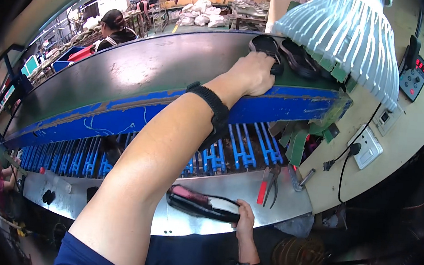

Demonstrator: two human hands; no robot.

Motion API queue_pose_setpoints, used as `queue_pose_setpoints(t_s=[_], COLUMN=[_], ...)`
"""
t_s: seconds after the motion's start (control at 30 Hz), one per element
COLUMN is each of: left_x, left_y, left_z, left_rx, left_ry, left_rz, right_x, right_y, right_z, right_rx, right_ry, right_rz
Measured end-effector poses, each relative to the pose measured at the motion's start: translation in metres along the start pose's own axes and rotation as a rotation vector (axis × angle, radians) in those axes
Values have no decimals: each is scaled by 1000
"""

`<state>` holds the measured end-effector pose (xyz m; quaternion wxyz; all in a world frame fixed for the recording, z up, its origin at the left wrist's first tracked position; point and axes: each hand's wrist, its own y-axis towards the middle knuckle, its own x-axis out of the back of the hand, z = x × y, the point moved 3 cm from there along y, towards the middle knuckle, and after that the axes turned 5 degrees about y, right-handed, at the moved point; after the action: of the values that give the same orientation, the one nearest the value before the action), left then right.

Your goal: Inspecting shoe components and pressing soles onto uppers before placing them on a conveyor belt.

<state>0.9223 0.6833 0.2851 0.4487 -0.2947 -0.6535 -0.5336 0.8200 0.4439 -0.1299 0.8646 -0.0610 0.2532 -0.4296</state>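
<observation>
My left hand (254, 71) reaches far up across the green conveyor belt (178, 57), fingers closed over the near part of a black shoe (262, 43). Another dark shoe (299, 58) lies just right of it on the belt. Lower down, over the metal ledge (163, 218), my right hand (245, 218) grips one end of a black shoe (200, 203). Its opening faces up and shows pink and white inside; motion blurs it slightly. Both wrists wear black bands.
Blue metal racks (243, 148) line up below the belt's blue side. Pliers (272, 182) and a metal tool (300, 181) rest on the ledge. A ribbed lamp shade (348, 38) hangs at upper right, near a wall socket (366, 147). A co-worker (114, 28) is beyond the belt.
</observation>
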Motion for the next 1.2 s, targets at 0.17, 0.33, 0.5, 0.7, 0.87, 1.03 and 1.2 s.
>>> queue_pose_setpoints(t_s=[0.17,0.33,0.5,0.7,0.87,1.03,1.2], left_x=[18,58,147,143,43,63,25], left_y=[-1,-79,-269,-573,-707,-716,-796], left_z=[-6,13,-24,-115,-101,-48,129], left_rx=[-52,-197,-342,-324,223,360,1116], left_ry=[125,41,-100,-121,-363,-603,-477], left_rz=[-219,-458,-361,181,335,148,-502], right_x=[4,-16,-24,-136,-176,-128,-126], right_y=[4,-10,-48,-134,-238,-263,-290], right_z=[7,0,17,145,184,82,41], right_rx=[79,273,575,1343,1325,551,56], right_ry=[29,-361,-895,-774,-603,-308,10], right_rz=[126,174,-46,142,332,548,750])
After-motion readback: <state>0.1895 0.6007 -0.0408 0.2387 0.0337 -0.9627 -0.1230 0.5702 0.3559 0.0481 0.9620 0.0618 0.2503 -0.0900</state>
